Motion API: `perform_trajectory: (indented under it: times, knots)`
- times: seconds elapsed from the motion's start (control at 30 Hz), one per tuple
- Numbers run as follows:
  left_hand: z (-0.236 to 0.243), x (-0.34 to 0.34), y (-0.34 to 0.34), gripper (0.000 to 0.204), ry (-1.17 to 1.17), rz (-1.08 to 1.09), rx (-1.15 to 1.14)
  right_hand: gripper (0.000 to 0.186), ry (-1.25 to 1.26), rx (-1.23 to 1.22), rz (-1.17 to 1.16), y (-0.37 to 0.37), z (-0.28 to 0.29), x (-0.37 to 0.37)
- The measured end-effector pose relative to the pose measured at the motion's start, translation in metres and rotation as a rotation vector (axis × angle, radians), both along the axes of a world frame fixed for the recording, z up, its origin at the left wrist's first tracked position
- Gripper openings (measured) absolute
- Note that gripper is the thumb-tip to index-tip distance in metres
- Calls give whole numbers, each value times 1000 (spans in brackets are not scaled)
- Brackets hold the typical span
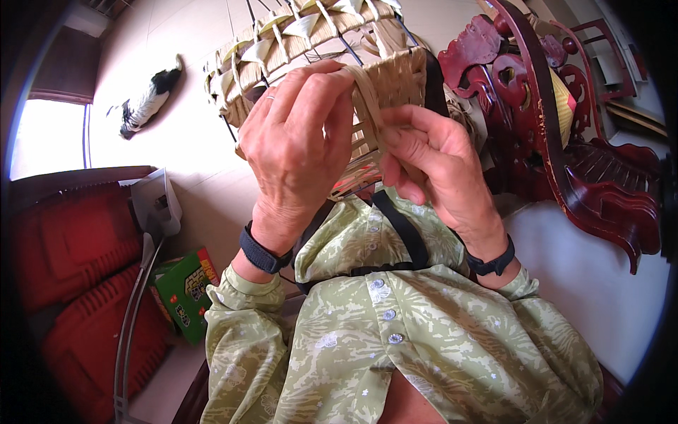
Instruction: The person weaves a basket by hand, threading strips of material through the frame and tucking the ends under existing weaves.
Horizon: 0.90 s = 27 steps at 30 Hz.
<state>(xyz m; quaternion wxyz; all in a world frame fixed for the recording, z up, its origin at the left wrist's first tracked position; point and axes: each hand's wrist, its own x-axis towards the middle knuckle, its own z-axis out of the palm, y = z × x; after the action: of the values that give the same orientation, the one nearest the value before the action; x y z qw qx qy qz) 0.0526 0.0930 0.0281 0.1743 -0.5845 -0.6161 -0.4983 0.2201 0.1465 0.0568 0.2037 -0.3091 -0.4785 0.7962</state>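
In the middle a woven basket-like frame (405, 81) of pale straw and dark rods, with knotted strips along its far side, is in front of me. My left hand (293, 138) is curled over its near upper edge, fingers gripping the straw strands there. Beside it on the right, my right hand (431, 159) pinches a flat pale straw strand (366, 95) between thumb and forefinger, with the other fingers bent beneath. The weave under my left fingers is mostly hidden.
A black-and-white animal (147, 102) lies on the tiled floor (162, 35) at upper left. Carved dark-red wooden furniture (537, 92) fills the right. Red padded items (78, 240), a grey metal stand (152, 208) and a green box (185, 304) are at lower left.
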Motion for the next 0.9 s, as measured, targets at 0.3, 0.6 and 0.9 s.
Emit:
perform_trajectory:
  times: [0.3, 0.6, 0.9]
  knots:
    - [-2, -3, 1, 18, 27, -10, 14, 26, 109, -307, 199, 22, 1, 3]
    - [-3, -3, 2, 18, 37, 0, 6, 12, -291, 591, -137, -3, -2, -5]
    - [-2, -4, 3, 17, 39, -3, 16, 18, -376, 1098, -142, -10, -5, -5]
